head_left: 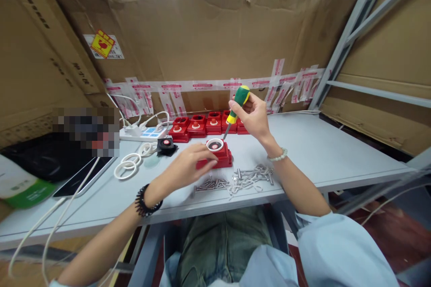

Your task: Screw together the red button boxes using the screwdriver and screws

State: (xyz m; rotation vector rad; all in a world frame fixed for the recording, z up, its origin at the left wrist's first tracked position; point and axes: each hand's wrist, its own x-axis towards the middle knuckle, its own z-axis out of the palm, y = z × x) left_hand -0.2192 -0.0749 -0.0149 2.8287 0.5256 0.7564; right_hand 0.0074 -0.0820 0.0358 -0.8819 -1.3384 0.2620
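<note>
The likeliest mishap is a slip of the screwdriver (241, 97), since the right hand (255, 114) pinches its handle with the shaft slanting, and a sideways push could skid the tip across the box or towards the left hand (183, 163). The left hand lies against the box's left side, fingers reaching over its front; whether that grip is closed on it or merely resting, one cannot tell. If it bears too lightly, the box may twist on the surface (323, 152), and a nudge nearer the person could scatter the loose screws (213, 184). The red box (224, 157) sits on the surface between the hands, in front of a row of similar red boxes (197, 126); it looks glossy, with a white ring (208, 146) on top around a dark centre bearing a small red-and-white mark
</note>
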